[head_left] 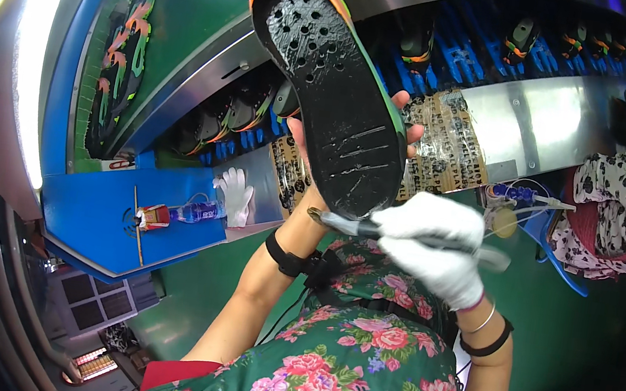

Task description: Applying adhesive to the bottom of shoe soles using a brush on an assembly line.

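My bare left hand (pixel 414 135) grips a black shoe sole (pixel 350 133) from beneath, with its fingers showing at both edges. The sole's inner face is toward me, with an orange and green rim and round holes at the heel end. Shiny wet streaks lie on it. In a white glove, my right hand (pixel 435 241) is closed round a brush (pixel 345 225), slightly blurred. The brush lies across the sole's near end; whether its bristles touch the sole I cannot tell.
Beyond the sole runs a metal-edged line (pixel 540 119) with shoes on blue racks. Brown taped padding (pixel 445 138) covers part of its edge. To the left, a blue table (pixel 100 198) bears a bottle (pixel 198 212), a red packet (pixel 153 217) and a white glove (pixel 234 194). Patterned cloth (pixel 618 214) lies at right.
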Tool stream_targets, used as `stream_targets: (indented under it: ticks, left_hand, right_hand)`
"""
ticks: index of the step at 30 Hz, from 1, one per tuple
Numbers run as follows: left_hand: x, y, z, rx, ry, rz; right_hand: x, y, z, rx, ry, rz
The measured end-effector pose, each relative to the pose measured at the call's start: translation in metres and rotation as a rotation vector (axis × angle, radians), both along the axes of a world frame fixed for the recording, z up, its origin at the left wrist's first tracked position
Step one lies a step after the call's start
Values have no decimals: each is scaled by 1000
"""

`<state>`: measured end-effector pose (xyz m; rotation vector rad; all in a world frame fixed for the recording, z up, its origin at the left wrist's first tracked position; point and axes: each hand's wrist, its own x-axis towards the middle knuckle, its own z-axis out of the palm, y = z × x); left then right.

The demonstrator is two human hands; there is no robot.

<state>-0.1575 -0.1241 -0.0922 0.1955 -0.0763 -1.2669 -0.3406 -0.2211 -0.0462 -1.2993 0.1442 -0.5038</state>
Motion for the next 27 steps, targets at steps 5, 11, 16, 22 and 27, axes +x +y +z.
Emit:
stream_targets:
  ticks: [5,11,16,22,27]
  left_hand:
    - [2,-3,1,-87,-61,-12]
    - [5,-3,5,-210,26,-33]
    - [13,7,7,-73,-29,-70]
    - [16,16,9,50,-14,-169]
    - [18,24,17,226,-114,-223]
  right_hand:
    - [7,-5,-2,-554,-132,-187]
    - [2,-2,1,-7,-23,100]
    - [10,-10,3,-566,-141,-82]
    - [0,-6,4,-128,-52,150]
    - [5,-2,7,-796,-198,-46]
